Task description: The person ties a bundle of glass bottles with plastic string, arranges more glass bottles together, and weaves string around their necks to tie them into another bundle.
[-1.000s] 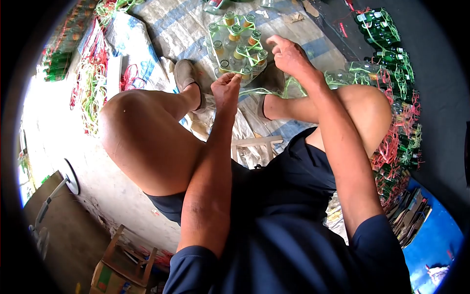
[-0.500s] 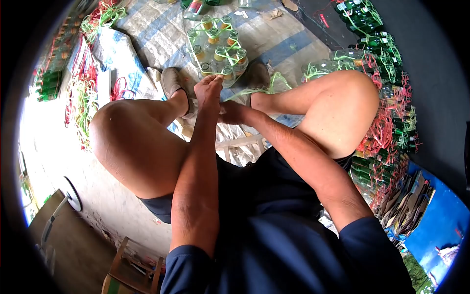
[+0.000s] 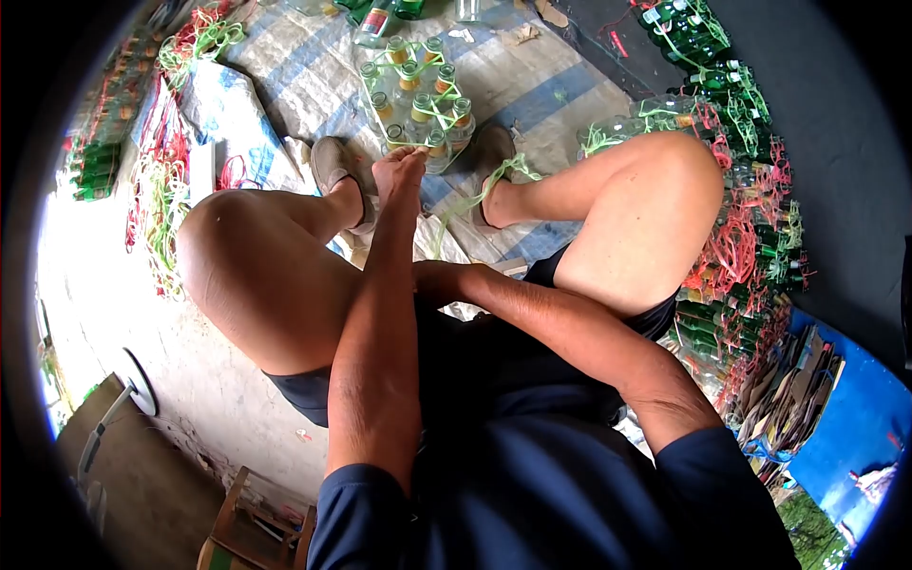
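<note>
Several clear glass bottles (image 3: 421, 106) stand upright in a bundle between my feet, with light green plastic strap running around and across their necks. My left hand (image 3: 401, 171) is closed at the near edge of the bundle, pinching the green strap (image 3: 407, 146) beside the nearest bottle necks. My right hand (image 3: 435, 282) is low near my lap, behind my left forearm; its fingers are mostly hidden. A loose length of green strap (image 3: 475, 198) runs from near my right foot down toward that hand.
Green bottles (image 3: 686, 38) tied with strap line the right side. Tangled red and green straps (image 3: 171, 180) hang at the left. Other bottles (image 3: 375, 21) lie beyond the bundle on the striped sheet (image 3: 560, 90). Flattened cardboard (image 3: 793, 389) stands at the lower right.
My right hand has moved from beside the bottles down toward my lap, pulling in behind my left forearm. The left hand stays at the bundle's near edge. The camera view has shifted slightly.
</note>
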`<state>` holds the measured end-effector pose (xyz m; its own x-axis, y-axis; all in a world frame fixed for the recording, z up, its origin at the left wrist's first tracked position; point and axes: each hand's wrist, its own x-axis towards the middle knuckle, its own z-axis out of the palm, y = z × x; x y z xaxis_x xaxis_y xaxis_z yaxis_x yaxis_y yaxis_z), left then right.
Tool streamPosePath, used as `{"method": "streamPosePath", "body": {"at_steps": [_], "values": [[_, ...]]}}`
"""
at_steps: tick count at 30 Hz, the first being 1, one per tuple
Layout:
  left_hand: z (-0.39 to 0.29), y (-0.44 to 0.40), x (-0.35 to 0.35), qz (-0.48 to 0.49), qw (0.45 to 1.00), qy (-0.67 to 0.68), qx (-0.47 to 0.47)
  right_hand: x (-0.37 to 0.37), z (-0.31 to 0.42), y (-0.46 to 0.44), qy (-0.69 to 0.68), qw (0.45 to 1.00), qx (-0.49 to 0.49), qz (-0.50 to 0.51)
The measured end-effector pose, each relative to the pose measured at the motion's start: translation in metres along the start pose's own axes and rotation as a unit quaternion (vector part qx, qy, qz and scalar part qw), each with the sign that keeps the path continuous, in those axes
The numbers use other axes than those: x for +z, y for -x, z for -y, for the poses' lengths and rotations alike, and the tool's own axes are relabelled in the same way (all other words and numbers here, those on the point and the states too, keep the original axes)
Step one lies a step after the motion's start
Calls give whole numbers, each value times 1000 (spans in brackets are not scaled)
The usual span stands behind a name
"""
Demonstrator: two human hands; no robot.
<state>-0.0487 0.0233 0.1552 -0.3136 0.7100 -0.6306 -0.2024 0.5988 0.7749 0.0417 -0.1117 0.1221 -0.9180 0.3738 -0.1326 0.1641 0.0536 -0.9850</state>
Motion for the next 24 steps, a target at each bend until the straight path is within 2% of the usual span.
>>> {"method": "streamPosePath", "body": {"at_steps": [2, 3, 5, 7, 9, 10, 14, 19, 24], "values": [[-1, 2, 1, -3, 1000, 10, 6, 2, 8, 1, -176, 983, 52, -13], [-2, 5, 0, -1, 1000, 19, 14, 7, 16, 3, -319, 940, 113, -34], [-3, 3, -1, -2, 999, 22, 26, 9, 31, 4, -446, 870, 203, -57], [8, -7, -2, -3, 1000, 6, 29, 9, 43, 6, -446, 855, 258, -61], [28, -19, -15, 29, 995, -37, 84, 17, 39, 5, -470, 831, 292, -54], [28, -27, -17, 52, 990, -54, 119, 22, 20, 4, -465, 840, 274, -49], [11, -11, -9, 25, 995, -59, 83, 48, -51, -10, -474, 867, 152, -28], [3, 1, -5, 28, 998, -23, 52, 25, -22, -14, -482, 856, 186, -34], [7, -6, -5, 43, 996, 2, 74, 23, -13, -13, -458, 865, 203, -38]]}}
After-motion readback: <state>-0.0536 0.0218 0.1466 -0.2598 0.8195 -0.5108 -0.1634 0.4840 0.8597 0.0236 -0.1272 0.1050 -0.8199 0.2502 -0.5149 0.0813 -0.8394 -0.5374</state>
